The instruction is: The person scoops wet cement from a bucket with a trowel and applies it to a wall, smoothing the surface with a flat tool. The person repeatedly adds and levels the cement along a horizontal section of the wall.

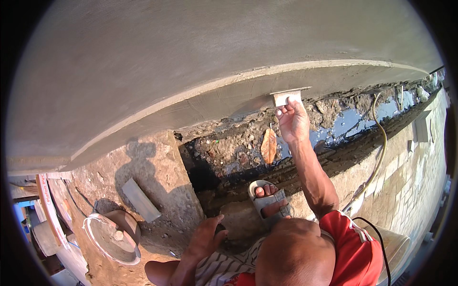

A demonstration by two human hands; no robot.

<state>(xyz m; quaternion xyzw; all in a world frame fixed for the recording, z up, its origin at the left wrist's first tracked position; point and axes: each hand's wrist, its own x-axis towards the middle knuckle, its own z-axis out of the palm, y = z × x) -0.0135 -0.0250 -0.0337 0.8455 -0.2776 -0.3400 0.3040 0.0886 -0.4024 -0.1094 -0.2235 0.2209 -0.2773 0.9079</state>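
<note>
My right hand (292, 121) reaches up to the grey plastered wall (200, 52), its fingers closed around the pale handle of a plastering float (286, 97). The float's thin edge lies against the lower band of the wall, just under a protruding ledge (205, 89). My left hand (207, 237) is low, by my bent knee, with thumb and fingers apart and nothing visible in it. Left of it stands a bucket (98, 255) with grey mortar and a tool with a rounded handle (119, 235) inside. A grey rectangular board (141, 200) lies on the concrete slab near the bucket.
Under the wall runs a ditch with rubble, dark water (350, 123) and a dry brown leaf (268, 146). A hose (383, 143) crosses its right side. My sandalled foot (269, 200) stands at the ditch edge. A black cable (381, 243) hangs at the lower right.
</note>
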